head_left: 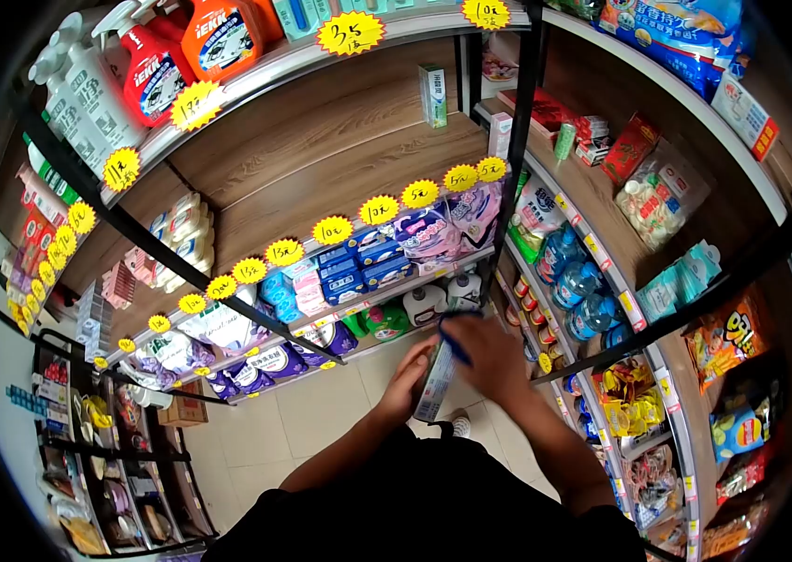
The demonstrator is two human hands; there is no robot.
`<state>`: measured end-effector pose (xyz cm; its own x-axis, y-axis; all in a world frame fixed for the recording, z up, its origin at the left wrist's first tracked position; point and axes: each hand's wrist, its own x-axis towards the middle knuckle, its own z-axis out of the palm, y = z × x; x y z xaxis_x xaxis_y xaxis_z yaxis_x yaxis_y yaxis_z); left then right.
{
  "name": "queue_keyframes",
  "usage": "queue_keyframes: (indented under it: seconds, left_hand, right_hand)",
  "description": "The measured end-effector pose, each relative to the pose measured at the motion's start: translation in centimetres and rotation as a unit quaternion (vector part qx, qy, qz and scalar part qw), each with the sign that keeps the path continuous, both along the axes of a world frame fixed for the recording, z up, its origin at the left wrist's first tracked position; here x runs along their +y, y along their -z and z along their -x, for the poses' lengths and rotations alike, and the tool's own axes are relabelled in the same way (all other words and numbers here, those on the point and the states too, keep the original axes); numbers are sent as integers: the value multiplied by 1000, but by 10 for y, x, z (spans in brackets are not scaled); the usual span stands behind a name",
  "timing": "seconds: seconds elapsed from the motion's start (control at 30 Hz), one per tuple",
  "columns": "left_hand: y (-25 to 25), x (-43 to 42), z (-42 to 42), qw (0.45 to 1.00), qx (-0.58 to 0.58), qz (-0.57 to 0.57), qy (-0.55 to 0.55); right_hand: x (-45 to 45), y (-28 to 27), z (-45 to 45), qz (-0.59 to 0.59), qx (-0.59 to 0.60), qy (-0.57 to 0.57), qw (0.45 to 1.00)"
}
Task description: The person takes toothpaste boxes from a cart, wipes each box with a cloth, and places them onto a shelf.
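Note:
In front of my body, my left hand (pixel 405 386) grips a narrow printed box (pixel 434 386), whitish-green and tilted, with its lower end free below the fingers. At the box's upper end, my right hand (pixel 488 348) closes around a dark blue piece of something (pixel 456 343) that looks like cloth. It touches or overlaps the box top; its exact shape is blurred. Beyond the hands is a wooden shelf (pixel 311 164) with a similar upright box (pixel 433 96) at its right rear. A small pale box (pixel 500 136) stands by the shelf's right post.
Yellow price tags (pixel 379 209) line the shelf edges. Red and orange spray bottles (pixel 154 82) stand on the upper left shelf. Packaged goods and detergent bottles (pixel 426 304) fill the lower levels. Snack bags (pixel 725 337) hang close at right. Black posts (pixel 522 112) separate the shelves.

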<state>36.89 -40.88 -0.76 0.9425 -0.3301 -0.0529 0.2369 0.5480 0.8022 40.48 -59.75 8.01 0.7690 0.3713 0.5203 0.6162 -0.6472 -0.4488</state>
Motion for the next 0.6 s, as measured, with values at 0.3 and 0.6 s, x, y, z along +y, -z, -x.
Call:
queue_keyframes:
  seconds: [0.3, 0.6]
  left_hand:
    - [-23, -10, -12, 998, 11, 57, -34]
    - [-21, 21, -37, 995, 68, 67, -43]
  right_hand:
    - [1, -13, -15, 20, 29, -79, 996]
    - [24, -3, 43, 28, 109, -230, 967]
